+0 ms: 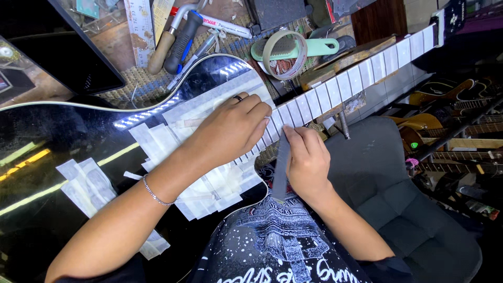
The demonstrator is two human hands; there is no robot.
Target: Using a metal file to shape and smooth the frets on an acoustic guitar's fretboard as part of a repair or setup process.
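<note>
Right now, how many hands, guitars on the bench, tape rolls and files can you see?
Hands: 2 (left hand, right hand)
Guitar on the bench: 1
Tape roll: 1
File: 1
Total: 5

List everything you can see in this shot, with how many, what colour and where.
Guitar: one, glossy black, lying across the bench.
Masking tape strips: many, whitish, on body and fretboard.
File: one, grey, against the frets.
Tape roll: one, beige, top centre.
Brush: one, mint green, through the roll.
Hand tools: several, wooden and black handles, top left.
Chair: one, grey, right.
Left hand: pressing the taped body.
Right hand: gripping the file.
</note>
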